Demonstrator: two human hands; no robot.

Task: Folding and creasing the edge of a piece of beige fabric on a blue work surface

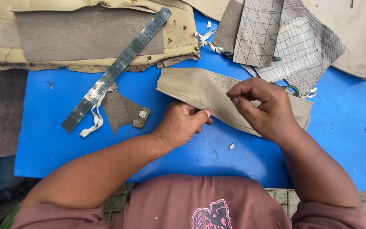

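Outdoor upholstery wkshop: blue worktable (64,148), steel ruler (115,70), cut fabric pcs (123,111), paving below.

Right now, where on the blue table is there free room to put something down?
Bare blue table lies below the steel ruler, left of the left hand, and at the right edge beside the right hand. The top, with fabric pieces, is crowded.
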